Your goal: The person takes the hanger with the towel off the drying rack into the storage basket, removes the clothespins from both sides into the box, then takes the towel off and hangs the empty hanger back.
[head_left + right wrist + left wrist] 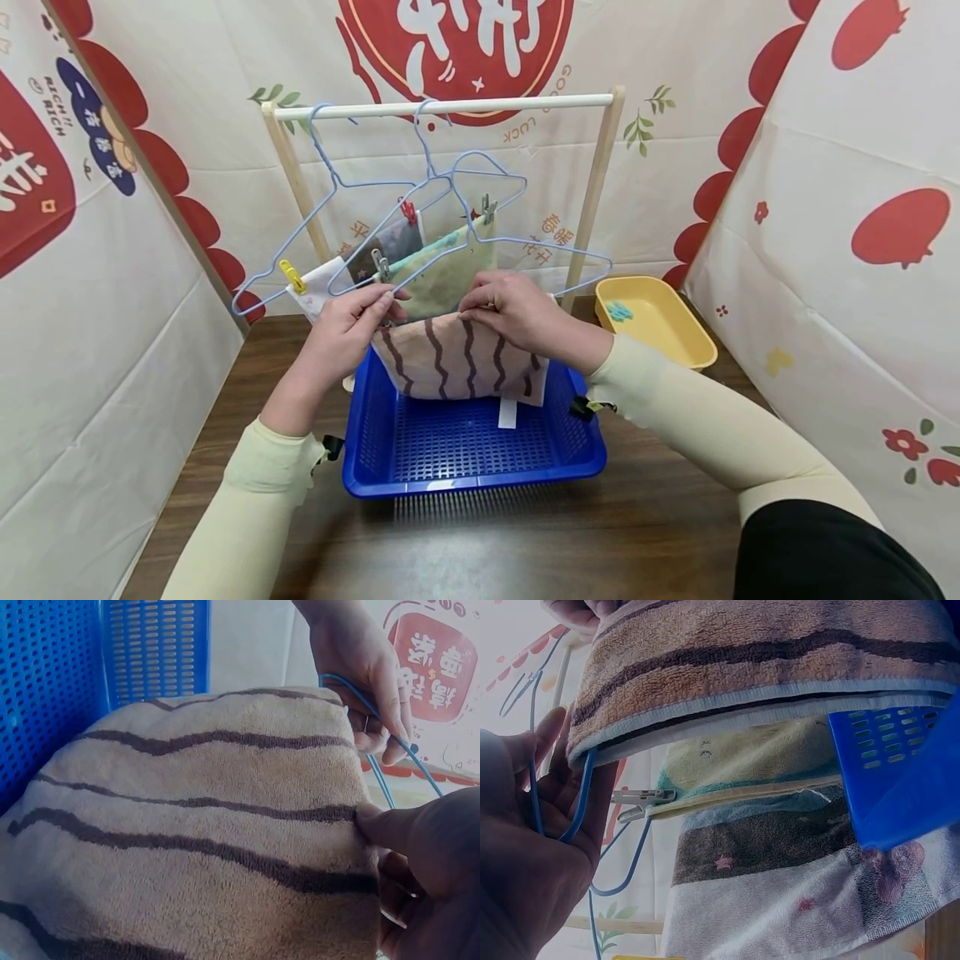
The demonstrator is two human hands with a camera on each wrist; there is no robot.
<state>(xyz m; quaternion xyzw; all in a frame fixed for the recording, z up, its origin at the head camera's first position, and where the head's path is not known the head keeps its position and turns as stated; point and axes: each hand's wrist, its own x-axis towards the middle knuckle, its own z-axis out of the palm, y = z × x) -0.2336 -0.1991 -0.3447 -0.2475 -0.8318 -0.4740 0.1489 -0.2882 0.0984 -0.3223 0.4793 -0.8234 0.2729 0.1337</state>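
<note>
A beige towel (450, 362) with dark wavy stripes hangs folded over the bottom bar of a light-blue hanger (540, 242), above the blue basket. My left hand (347, 323) grips the hanger's left end, the wire loop (577, 817) lying across the palm beside the towel's edge. With thumb and fingers, my right hand (517, 310) pinches the towel's top edge near its middle. Behind it, a yellow-green towel (442, 279) is clipped by grey clothespins (381, 265) to a second hanger (427, 154). A white and dark towel (765, 900) hangs farther back.
The blue basket (472, 483) stands on the wooden table (480, 542) under the towel. Behind it is a drying rack (525, 104) with two hangers hooked on its rail. A yellow tray (667, 321) holding small teal clothespins (619, 311) stands at the right. Printed cloth walls surround the table.
</note>
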